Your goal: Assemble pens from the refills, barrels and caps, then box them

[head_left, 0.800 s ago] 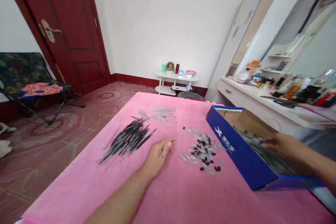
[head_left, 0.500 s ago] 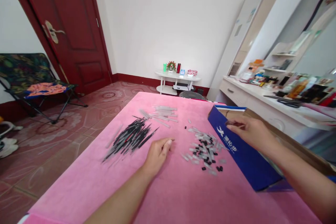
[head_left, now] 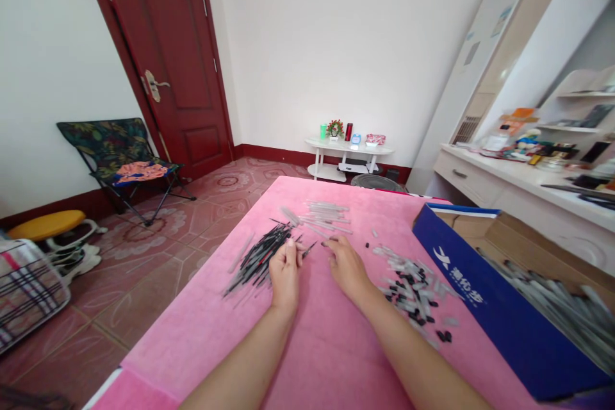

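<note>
My left hand (head_left: 285,269) is closed at the right edge of a pile of thin black pen refills (head_left: 257,259). A dark pointed pen refill (head_left: 310,248) sticks out past its fingers. Across a small gap, my right hand (head_left: 346,267) has its fingers curled together, a small dark spot at the tips; what it holds is too small to make out. Behind both hands lie clear pen barrels (head_left: 327,213). Right of my right hand spreads a heap of clear caps (head_left: 401,262) and small black plugs (head_left: 444,336).
A blue cardboard box (head_left: 461,288) on the right holds many pens (head_left: 552,301). Everything rests on a pink cloth (head_left: 327,359) over the table. Beyond are a folding chair (head_left: 115,154), a low white stand (head_left: 312,141) and a dresser (head_left: 473,170).
My right hand has come from above the box to the table's middle, near my left hand. My left hand now sits against the refill pile with a refill showing. The view has shifted left.
</note>
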Demonstrator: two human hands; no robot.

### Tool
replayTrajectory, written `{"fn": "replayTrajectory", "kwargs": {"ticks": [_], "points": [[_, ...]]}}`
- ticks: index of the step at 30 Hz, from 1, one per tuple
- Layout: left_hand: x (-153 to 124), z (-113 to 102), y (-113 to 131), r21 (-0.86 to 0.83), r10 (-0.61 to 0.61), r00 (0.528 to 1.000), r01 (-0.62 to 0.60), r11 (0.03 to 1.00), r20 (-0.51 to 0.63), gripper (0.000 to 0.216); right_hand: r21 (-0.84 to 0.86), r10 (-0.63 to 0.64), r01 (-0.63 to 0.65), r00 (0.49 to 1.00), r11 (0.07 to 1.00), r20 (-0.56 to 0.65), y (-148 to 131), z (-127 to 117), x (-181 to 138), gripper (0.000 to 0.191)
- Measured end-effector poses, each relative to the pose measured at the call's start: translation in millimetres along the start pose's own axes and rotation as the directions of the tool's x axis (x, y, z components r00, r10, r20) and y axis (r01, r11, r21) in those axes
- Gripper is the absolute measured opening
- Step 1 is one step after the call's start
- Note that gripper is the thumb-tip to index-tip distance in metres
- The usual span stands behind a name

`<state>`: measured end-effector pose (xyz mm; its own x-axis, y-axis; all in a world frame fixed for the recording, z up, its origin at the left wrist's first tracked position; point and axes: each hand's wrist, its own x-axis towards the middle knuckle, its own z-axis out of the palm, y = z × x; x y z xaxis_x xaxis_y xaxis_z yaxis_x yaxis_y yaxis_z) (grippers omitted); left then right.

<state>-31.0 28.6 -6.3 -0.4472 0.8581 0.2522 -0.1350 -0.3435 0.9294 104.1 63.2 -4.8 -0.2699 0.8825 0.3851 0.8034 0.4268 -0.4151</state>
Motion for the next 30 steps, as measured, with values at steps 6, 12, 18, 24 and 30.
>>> {"fn": "replayTrajectory", "kwargs": {"ticks": [6, 12, 18, 24, 30], "points": [[0.4, -0.8, -0.2, 0.004, 0.007, 1.000, -0.007, 1.000, 0.021, 0.039, -0.130, 0.068, -0.071, 0.997, 0.989, -0.029, 6.5, 10.7, 19.6, 0.027], [-0.8, 3.5, -4.0, -0.044, -0.023, 0.999, 0.025, 0.999, 0.046, 0.033, 0.260, 0.141, -0.098, 0.979, 0.960, -0.150, 0.8, 7.0, 12.7, 0.024], [12.7, 0.0, -2.4, -0.105, -0.066, 0.986, 0.083, 0.991, 0.154, 0.034, 0.534, -0.042, 0.080, 0.996, 0.842, -0.083, -31.3, -1.4, 3.3, 0.020], [39.6, -17.8, 8.2, -0.258, 0.011, 0.997, -0.032, 0.966, -0.080, 0.033, 0.348, -0.074, 0.074, 0.997, 0.934, -0.012, -53.1, 15.4, -11.1, 0.023], [46.3, -23.4, 6.8, -0.351, -0.025, 0.986, -0.035, 0.936, -0.167, 0.035, 0.089, -0.226, 0.216, 0.967, 0.972, 0.118, -67.5, 26.6, -18.3, 0.026]]}}
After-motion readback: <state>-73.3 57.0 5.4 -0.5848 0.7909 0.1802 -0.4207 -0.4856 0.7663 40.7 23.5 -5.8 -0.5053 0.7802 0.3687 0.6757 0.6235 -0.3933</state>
